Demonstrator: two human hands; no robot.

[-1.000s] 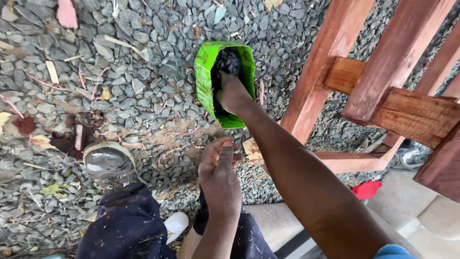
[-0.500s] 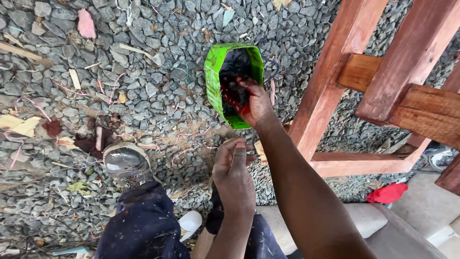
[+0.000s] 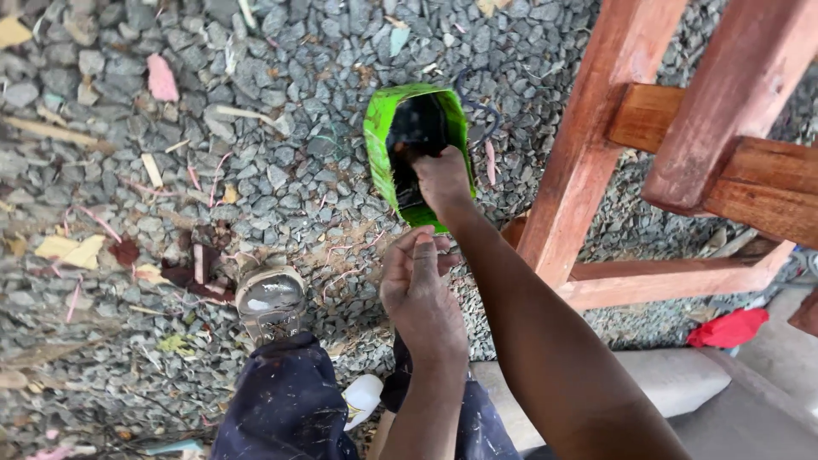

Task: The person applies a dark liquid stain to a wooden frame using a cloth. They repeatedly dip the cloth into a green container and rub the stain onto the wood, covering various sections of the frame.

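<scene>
The right hand (image 3: 439, 175) reaches into the green container (image 3: 379, 149), so its fingertips are hidden and what they touch in the dark inside cannot be told. The container's lower rim is covered by that wrist. Right of the container, the red wooden frame (image 3: 588, 145) is cut off by the top and right edges, and both forearms run out at the bottom edge.

The green container (image 3: 415, 153) looks like glossy plastic, dark and wet-looking inside. The frame (image 3: 596, 145) at right is smooth reddish wood. Rough grey gravel (image 3: 281, 153) covers the ground; the red rag (image 3: 727, 328) looks like matt cloth.
</scene>
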